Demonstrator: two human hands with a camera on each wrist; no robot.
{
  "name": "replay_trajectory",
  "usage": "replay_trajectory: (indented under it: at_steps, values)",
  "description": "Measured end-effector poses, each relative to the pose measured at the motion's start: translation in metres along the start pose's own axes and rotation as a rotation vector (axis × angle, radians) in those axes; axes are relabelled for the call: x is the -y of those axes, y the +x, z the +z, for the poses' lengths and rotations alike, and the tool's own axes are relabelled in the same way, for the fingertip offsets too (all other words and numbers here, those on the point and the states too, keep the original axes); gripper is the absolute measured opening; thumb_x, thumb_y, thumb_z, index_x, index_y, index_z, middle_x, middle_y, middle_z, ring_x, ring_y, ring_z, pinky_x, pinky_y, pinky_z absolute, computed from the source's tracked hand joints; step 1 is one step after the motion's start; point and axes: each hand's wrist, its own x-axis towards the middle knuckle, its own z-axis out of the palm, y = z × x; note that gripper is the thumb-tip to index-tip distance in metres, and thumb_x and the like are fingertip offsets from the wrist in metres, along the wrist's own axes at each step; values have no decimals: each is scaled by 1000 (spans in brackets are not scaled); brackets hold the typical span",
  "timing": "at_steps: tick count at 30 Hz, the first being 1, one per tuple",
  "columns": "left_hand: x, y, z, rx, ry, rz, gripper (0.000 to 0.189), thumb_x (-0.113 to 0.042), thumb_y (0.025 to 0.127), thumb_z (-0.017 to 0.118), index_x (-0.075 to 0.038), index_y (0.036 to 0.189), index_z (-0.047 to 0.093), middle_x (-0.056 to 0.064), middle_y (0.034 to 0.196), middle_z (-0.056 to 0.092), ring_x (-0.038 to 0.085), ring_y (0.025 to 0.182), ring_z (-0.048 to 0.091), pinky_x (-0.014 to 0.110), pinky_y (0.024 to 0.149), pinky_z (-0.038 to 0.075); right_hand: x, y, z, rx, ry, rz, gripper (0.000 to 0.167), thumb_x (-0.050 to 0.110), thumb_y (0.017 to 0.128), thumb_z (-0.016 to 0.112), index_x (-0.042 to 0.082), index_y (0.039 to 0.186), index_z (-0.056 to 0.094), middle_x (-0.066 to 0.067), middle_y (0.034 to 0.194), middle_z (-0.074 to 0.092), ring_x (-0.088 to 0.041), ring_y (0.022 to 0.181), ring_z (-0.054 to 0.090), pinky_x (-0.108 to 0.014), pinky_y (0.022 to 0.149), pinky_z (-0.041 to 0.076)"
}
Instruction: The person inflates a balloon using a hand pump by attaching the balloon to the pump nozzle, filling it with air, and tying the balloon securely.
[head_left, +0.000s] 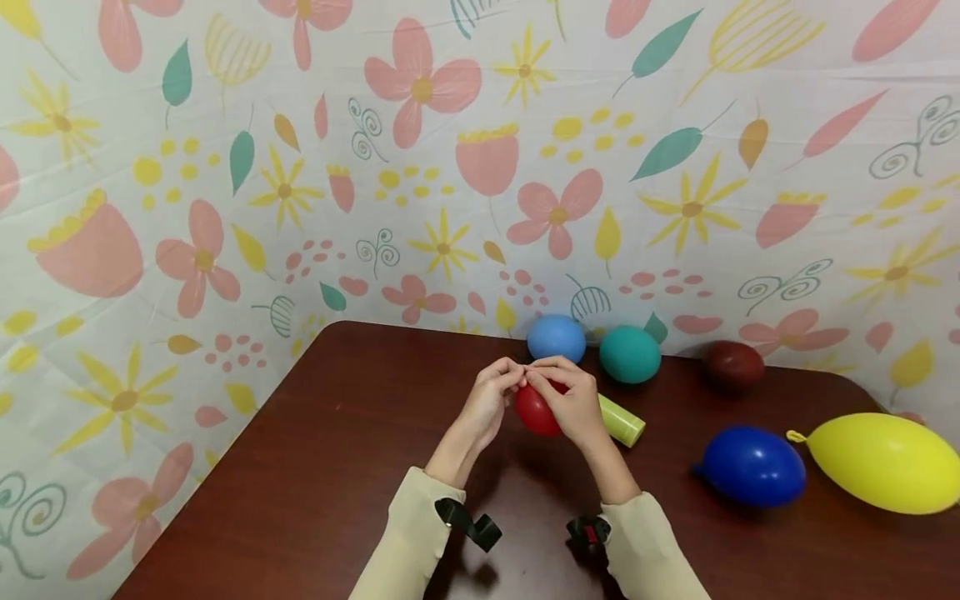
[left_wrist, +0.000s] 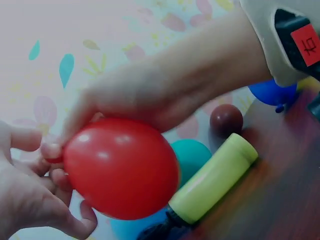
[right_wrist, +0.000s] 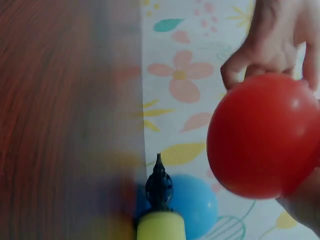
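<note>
A round, inflated red balloon (head_left: pixel 536 413) is held above the table, its neck toward the fingertips of both hands. My left hand (head_left: pixel 486 403) pinches at the neck from the left. From the other side, my right hand (head_left: pixel 576 407) holds the neck, with its fingertips meeting those of the left. In the left wrist view the balloon (left_wrist: pixel 122 170) hangs between the left hand (left_wrist: pixel 35 195) and the right hand (left_wrist: pixel 130 97). The right wrist view shows the balloon (right_wrist: pixel 262 137) below the left hand (right_wrist: pixel 275 45). Fingers partly hide the neck itself.
Behind the hands lies a yellow-green hand pump (head_left: pixel 621 420) with a black nozzle (right_wrist: pixel 159 187). Light blue (head_left: pixel 557 337), teal (head_left: pixel 630 354) and dark red (head_left: pixel 733 365) balloons line the table's back edge. Blue (head_left: pixel 753 467) and yellow (head_left: pixel 885 462) balloons lie at right, on the brown table (head_left: pixel 300 467).
</note>
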Motion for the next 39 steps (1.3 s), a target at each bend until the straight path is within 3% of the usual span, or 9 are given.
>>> replay_trajectory:
  at_steps: [2, 6, 9, 19, 30, 35, 39]
  values:
    - [-1, -2, -1, 42, 53, -5, 24, -12, 98, 47, -16, 74, 49, -6, 76, 51, 8, 75, 45, 24, 70, 36, -1, 1, -3, 21, -1, -19, 7, 1, 83, 74, 0, 89, 78, -12, 89, 74, -24, 88, 64, -12, 79, 50]
    - [-6, -5, -3, 112, 162, -10, 22, -13, 99, 46, -14, 76, 46, -3, 79, 47, 11, 77, 45, 26, 74, 38, -2, 2, -8, 65, -124, -179, 6, 0, 80, 75, 0, 85, 78, -9, 84, 74, -21, 78, 58, -23, 66, 50]
    - [-8, -7, -6, 163, 222, -34, 22, -13, 100, 45, -13, 78, 44, -2, 79, 46, 11, 78, 46, 29, 79, 40, -1, 2, -10, 104, -149, -251, 7, -1, 79, 76, -1, 85, 78, -9, 84, 73, -20, 76, 56, -25, 60, 48]
    - [-5, -8, -16, 261, 308, -35, 15, -8, 99, 46, -8, 84, 46, -3, 74, 52, 7, 84, 52, 26, 83, 41, 2, -6, -6, 124, -220, -237, 5, 0, 79, 75, 0, 84, 77, -9, 83, 71, -17, 76, 53, -28, 61, 49]
    - [-7, -5, -16, 303, 303, -8, 17, -6, 100, 42, -8, 83, 45, -4, 79, 50, 7, 83, 51, 28, 83, 42, -2, -8, 4, -40, -197, -316, 7, -4, 74, 76, -1, 77, 70, -10, 79, 69, -18, 70, 51, -15, 58, 40]
    - [-12, -3, -20, 276, 321, 16, 18, -6, 99, 44, -3, 83, 52, -7, 80, 56, 5, 82, 56, 26, 83, 47, -1, -9, 11, -108, -166, -350, 8, -9, 73, 69, -1, 74, 66, -11, 77, 67, -20, 69, 50, -16, 57, 39]
    - [-13, -5, -23, 257, 363, 19, 19, -6, 98, 46, 2, 84, 55, -6, 77, 55, 6, 79, 55, 25, 81, 48, 0, -13, 15, -116, -158, -356, 9, -8, 72, 68, 0, 73, 64, -11, 76, 66, -20, 69, 50, -17, 58, 40]
